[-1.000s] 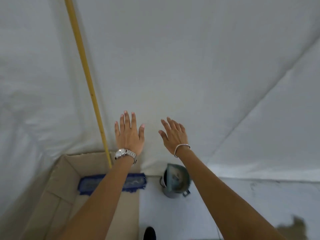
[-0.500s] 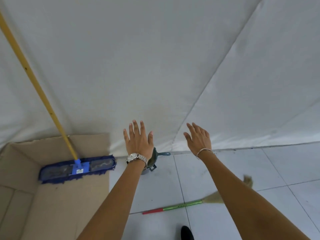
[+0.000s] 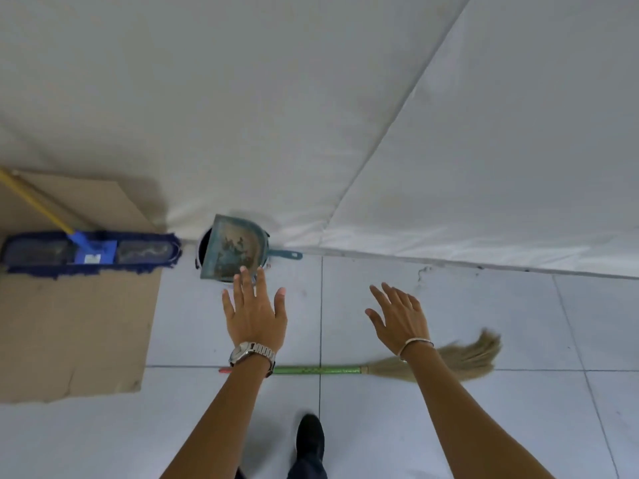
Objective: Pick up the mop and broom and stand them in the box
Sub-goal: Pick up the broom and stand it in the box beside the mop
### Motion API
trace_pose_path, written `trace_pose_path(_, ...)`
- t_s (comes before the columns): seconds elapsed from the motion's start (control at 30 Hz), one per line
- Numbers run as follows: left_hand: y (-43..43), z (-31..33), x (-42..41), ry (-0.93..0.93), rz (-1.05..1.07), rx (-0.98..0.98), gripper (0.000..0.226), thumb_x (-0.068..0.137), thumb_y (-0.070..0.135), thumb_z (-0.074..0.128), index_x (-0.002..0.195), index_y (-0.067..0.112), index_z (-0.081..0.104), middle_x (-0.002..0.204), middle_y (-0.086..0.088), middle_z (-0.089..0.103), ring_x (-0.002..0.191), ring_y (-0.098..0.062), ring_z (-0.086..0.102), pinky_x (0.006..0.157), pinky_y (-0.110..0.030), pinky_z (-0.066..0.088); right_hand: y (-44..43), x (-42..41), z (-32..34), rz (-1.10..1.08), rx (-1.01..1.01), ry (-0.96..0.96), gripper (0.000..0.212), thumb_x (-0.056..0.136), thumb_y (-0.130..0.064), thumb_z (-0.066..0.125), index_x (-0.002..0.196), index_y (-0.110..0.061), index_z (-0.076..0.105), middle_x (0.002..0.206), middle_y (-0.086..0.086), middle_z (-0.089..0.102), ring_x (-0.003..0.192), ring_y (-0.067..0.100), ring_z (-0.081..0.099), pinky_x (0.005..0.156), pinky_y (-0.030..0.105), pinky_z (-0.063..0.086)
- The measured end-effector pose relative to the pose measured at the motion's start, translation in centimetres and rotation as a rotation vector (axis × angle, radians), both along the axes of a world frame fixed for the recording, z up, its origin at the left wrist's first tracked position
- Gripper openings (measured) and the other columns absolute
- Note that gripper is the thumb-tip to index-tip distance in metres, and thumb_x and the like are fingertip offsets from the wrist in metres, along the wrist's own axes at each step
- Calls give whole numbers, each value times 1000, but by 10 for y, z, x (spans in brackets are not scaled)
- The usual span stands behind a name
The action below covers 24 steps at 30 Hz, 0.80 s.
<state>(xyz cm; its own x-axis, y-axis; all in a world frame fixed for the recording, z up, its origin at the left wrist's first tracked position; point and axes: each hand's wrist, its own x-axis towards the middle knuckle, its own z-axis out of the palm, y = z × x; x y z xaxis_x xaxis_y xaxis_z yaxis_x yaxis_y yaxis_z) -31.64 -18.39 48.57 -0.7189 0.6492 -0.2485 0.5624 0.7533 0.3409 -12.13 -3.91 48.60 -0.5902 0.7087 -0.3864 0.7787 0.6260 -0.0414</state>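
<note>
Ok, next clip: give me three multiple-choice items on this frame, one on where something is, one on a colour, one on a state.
1. Where does the broom lie?
A. In the box
B. On the floor tiles
C. Against the white sheet

2. What colour is the mop head?
A. Blue
B. Red
C. White

3. What are the hands doing?
A. Both grip the broom
B. One holds the dustpan
C. Both are open and hold nothing

Key:
1 B, the broom lies flat across the tiles, below both wrists.
2 A, the fringed head in the cardboard box is dark blue, on a yellow handle.
3 C, the left hand and right hand have fingers spread, with nothing in them.
</note>
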Motion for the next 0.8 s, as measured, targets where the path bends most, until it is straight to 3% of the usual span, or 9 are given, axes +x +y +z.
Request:
trace_pose_path(0.13, 9, -123, 24, -43, -6, -87, 95, 73, 69, -18, 144, 20, 21, 155, -11, 18, 143, -27, 14, 115, -44, 2, 8, 12, -120, -36, -76, 9, 63, 83, -51, 17, 133, -20, 41, 139, 11, 49, 127, 28, 47, 103, 46, 40)
trace_pose_path(0.23, 16, -232, 36, -150, 44, -185, 77, 81, 62, 4, 146, 23, 13, 157, -9, 10, 144, -25, 7, 116, -43, 0, 10, 19, -229, -14, -151, -13, 55, 90, -47, 28, 137, -20, 35, 145, 11, 42, 131, 29, 41, 107, 45, 35)
trace_pose_path(0.37, 3, -376, 53, -188, 54, -260, 68, 90, 58, 22, 146, 22, 11, 157, -11, 7, 144, -27, 6, 116, -45, 2, -1, 32, -371, 56, -206, -73, 54, 93, -41, 35, 141, -21, 23, 150, 9, 31, 136, 27, 32, 111, 43, 29)
trace_pose_path(0.47, -18, -459, 71, -229, 76, -343, 70, 89, 58, 27, 146, 22, 9, 157, -13, 7, 144, -30, 9, 115, -48, 7, -16, 37, -453, 119, -265, -133, 53, 93, -41, 35, 141, -21, 23, 148, 10, 35, 132, 29, 37, 105, 44, 34)
trace_pose_path(0.53, -32, -499, 82, -272, 149, -342, 75, 87, 59, 35, 146, 21, 9, 155, -15, 13, 141, -33, 16, 112, -51, 19, -25, 38, -492, 154, -291, -166, 50, 93, -41, 35, 138, -20, 29, 141, 10, 44, 124, 31, 45, 99, 44, 40)
trace_pose_path(0.63, -42, -530, 98, -409, 541, -151, 87, 80, 53, 56, 145, 17, 10, 148, -20, 24, 132, -40, 32, 98, -56, 40, -34, 47, -532, 161, -366, -270, 44, 93, -43, 33, 128, -19, 42, 127, 9, 54, 112, 30, 54, 88, 42, 45)
trace_pose_path(0.73, -43, -558, 99, -592, 1187, 4, 92, 73, 40, 71, 141, 8, 16, 140, -22, 30, 124, -40, 39, 99, -50, 40, -38, 62, -555, 153, -446, -392, 39, 92, -44, 34, 114, -19, 55, 117, 9, 58, 103, 30, 58, 82, 40, 46)
trace_pose_path(0.8, -46, -571, 90, -835, 1538, 90, 81, 74, 37, 70, 136, 8, 26, 138, -16, 38, 123, -34, 44, 97, -46, 45, -39, 68, -561, 145, -480, -394, 38, 91, -45, 35, 109, -19, 57, 113, 9, 58, 100, 30, 58, 81, 40, 46)
